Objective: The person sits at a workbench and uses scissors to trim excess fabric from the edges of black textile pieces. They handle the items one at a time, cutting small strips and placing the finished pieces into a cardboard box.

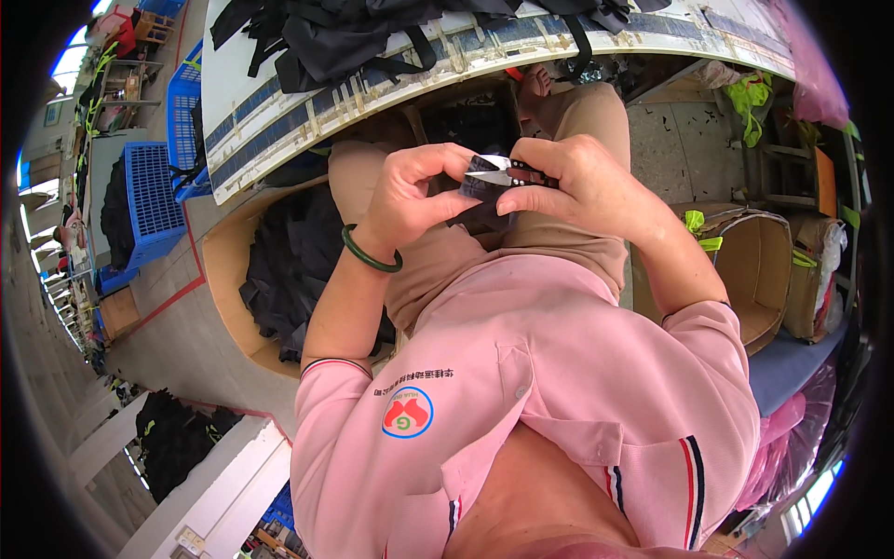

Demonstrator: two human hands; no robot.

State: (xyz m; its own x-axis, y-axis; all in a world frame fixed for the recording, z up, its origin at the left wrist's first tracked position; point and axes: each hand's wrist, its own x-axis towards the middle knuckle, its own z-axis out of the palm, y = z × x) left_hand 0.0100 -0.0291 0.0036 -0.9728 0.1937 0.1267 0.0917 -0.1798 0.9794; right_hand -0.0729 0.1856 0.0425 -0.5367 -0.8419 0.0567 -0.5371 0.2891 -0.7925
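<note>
The left hand (410, 191) pinches a small dark fabric piece (480, 191) over the lap. The right hand (577, 182) is clamped on thread snips (507, 172), silver blades touching the fabric. Beyond, a white surface (270, 112) carries black garments (372, 37); blue crates (149, 196) and a cardboard box (754, 270) stand on the concrete floor.

Pink shirt (559, 363) w/ red-navy-white trim; green bangle (369, 257); tan trousers (568, 233); black fabric (480, 191); silver-bladed snips (507, 171); blue crates (149, 191).
</note>
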